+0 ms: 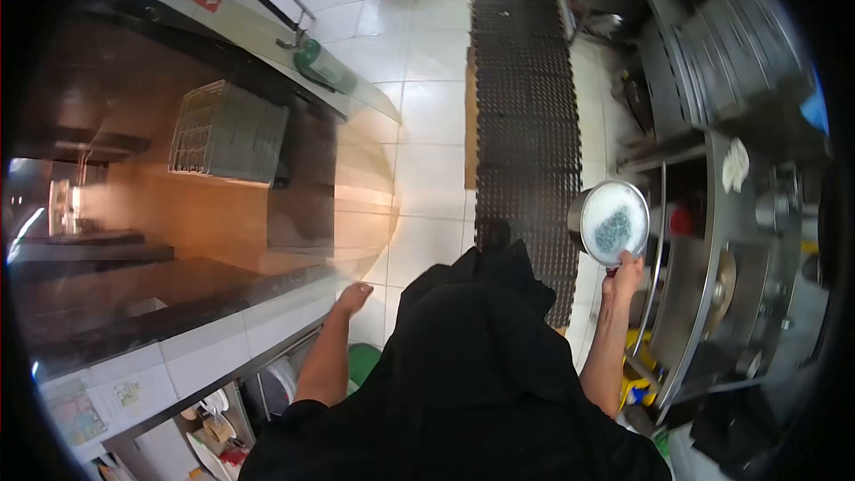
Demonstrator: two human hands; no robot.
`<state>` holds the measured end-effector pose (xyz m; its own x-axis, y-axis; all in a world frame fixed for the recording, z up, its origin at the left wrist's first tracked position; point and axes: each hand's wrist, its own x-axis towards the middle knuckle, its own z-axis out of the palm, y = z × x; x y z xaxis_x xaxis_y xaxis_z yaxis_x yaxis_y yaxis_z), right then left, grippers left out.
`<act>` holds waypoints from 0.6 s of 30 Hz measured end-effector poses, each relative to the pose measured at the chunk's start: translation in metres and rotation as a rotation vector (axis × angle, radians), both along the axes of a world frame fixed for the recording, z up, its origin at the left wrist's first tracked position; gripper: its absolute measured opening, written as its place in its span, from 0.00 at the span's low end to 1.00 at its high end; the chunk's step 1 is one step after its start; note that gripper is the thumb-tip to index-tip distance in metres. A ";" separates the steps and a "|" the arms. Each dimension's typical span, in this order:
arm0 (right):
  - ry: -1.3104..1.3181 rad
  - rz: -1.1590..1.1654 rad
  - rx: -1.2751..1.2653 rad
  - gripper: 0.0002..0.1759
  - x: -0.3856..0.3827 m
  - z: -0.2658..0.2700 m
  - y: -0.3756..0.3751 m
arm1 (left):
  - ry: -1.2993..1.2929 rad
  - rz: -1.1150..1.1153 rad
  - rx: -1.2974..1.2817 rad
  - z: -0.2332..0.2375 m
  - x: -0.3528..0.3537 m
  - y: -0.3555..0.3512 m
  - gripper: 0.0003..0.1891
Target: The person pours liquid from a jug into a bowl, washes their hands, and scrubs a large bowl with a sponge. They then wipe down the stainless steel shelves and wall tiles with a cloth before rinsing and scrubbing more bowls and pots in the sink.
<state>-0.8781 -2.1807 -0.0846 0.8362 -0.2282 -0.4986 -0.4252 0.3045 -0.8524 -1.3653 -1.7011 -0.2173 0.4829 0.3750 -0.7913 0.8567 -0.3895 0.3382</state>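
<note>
The right hand [627, 272] is wrapped around the handle side of a round metal pot [576, 221], gripping it close to the rim. One digit reaches up near the edge. The pot is on the right, out in front of the body, over the right edge of the black mat [525, 107]. White foam [614, 199] fills most of it, with a blue-green patch [613, 232] in the middle. I can't tell if the pot is quite level.

The foam looks near the top, so a quick tip or a bump could make it slop out. The metal rail [660, 240] of the rack is just beside the pot on the right and could knock it. Wet drips on the white floor [432, 178] could make a foot slip. One hand has all the weight, so a tired wrist could let the pot lean.

The right arm reaches forward from the body, with the wrist below the pot. The left arm sticks out to the left, bent. The left hand [354, 297] seems to hold nothing; its fingers look a bit curled, but I can't tell how tightly. It is near the tiled counter [214, 347]. Farther off on the left is a wire crate [229, 134].
</note>
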 end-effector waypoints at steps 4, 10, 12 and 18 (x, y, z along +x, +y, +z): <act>-0.021 0.160 -0.036 0.19 0.108 0.000 0.074 | 0.065 0.493 -0.032 0.024 0.029 -0.009 0.23; -0.043 0.264 0.015 0.17 0.252 0.010 0.208 | 0.234 0.780 -0.161 0.011 0.121 0.035 0.21; -0.038 0.306 0.018 0.17 0.298 0.009 0.245 | 0.244 0.830 -0.192 -0.004 0.153 0.057 0.22; 0.010 0.285 -0.064 0.21 0.420 0.028 0.380 | 0.060 0.907 -0.167 -0.022 0.295 0.186 0.19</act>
<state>-0.4579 -1.8008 -0.0565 0.8663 -0.0161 -0.4992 -0.4942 0.1172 -0.8614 -1.0699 -1.5151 -0.2398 0.0164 0.4682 -0.8835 0.8279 0.4890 0.2745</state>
